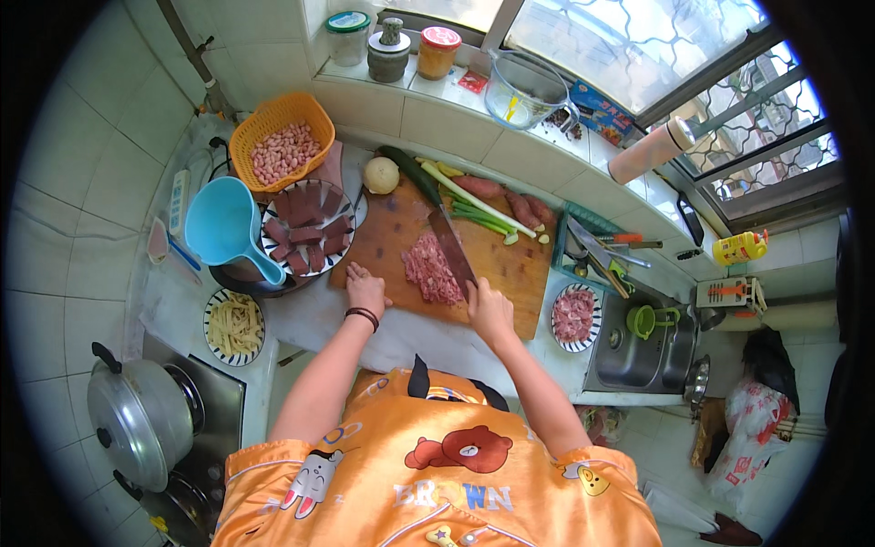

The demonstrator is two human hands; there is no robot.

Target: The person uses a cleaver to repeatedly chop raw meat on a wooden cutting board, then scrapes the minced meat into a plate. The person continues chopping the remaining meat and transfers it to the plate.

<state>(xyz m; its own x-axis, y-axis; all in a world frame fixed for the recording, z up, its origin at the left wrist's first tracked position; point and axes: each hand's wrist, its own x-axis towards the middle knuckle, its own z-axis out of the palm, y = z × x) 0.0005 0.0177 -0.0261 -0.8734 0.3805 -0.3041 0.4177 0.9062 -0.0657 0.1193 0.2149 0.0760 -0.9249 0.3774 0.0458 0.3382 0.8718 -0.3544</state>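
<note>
My right hand (491, 308) grips a cleaver (452, 246) by its handle, and the blade lies along the right side of a mound of chopped raw meat (431, 270). The mound sits on a wooden cutting board (506, 263). My left hand (366, 290) rests on the board's front left edge, fingers apart, holding nothing. Along the back of the board lie a round pale vegetable (381, 176), a dark green cucumber or zucchini (410, 171), scallions (478, 202) and reddish sweet potatoes (478, 187).
To the left are an orange basket of beans (284, 147), a blue ladle (222, 222), a plate of dark red blocks (306, 236) and a plate of pale strips (234, 327). On the right are a meat plate (575, 318), a knife rack (564, 236) and a sink (632, 369).
</note>
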